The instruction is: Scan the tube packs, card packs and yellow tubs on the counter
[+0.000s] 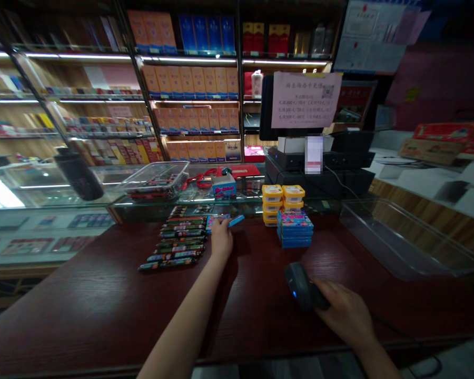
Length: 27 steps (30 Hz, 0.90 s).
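My left hand (pixel 221 238) reaches forward over the dark wooden counter (pixel 82 300) and closes on a small blue packet (pixel 235 220) at the far edge. Just left of it lies a row of several long dark candy tubes (pixel 177 242). My right hand (pixel 345 310) grips a black handheld barcode scanner (pixel 300 287) low over the counter at the near right, its blue light showing. Between the hands, further back, stands a stack of blue packets (pixel 294 229) with stacked yellow tubs (pixel 282 199) behind it.
A clear plastic tray (pixel 411 239) sits at the right. A glass display case (pixel 43 202) carries a black cup (pixel 79 173), a clear box of tubes (pixel 156 181) and a small blue box (pixel 224 186). A till with a screen (pixel 319 158) stands behind. Shelves of boxes fill the back wall.
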Each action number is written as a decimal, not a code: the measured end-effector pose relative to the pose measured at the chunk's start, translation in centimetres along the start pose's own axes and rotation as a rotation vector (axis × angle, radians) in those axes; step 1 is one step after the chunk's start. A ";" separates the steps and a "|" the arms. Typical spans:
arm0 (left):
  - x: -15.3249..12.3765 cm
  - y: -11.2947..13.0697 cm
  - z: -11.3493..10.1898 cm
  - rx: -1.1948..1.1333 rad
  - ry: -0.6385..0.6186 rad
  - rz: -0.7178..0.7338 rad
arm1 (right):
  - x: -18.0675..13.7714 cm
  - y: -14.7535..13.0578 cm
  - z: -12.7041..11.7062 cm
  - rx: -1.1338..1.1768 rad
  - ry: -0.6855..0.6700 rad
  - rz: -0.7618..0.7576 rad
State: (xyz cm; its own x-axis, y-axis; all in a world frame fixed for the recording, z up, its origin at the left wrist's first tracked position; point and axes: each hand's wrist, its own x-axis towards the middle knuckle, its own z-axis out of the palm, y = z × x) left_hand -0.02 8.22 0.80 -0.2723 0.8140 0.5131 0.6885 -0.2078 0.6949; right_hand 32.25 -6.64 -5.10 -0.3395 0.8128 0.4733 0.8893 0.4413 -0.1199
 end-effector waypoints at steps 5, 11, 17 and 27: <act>-2.8 1.9 1.3 -0.964 -0.131 -0.455 | 0.0 -0.3 0.0 0.020 0.019 0.026; -6.4 2.1 2.8 -1.351 -0.180 -0.644 | 0.5 -0.6 -0.9 0.087 -0.012 0.063; -7.1 1.8 3.0 -1.411 -0.170 -0.595 | 1.6 -3.0 -2.8 0.425 -0.054 0.355; -7.4 1.6 2.9 -1.418 -0.193 -0.599 | 2.8 -7.7 -2.6 0.853 -0.098 0.590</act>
State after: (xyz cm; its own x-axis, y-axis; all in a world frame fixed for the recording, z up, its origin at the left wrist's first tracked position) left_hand 5.07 3.46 -3.37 -0.1007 0.9949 0.0027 -0.6946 -0.0723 0.7158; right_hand 25.27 -8.75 -0.61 0.0215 0.9973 0.0707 0.4230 0.0550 -0.9044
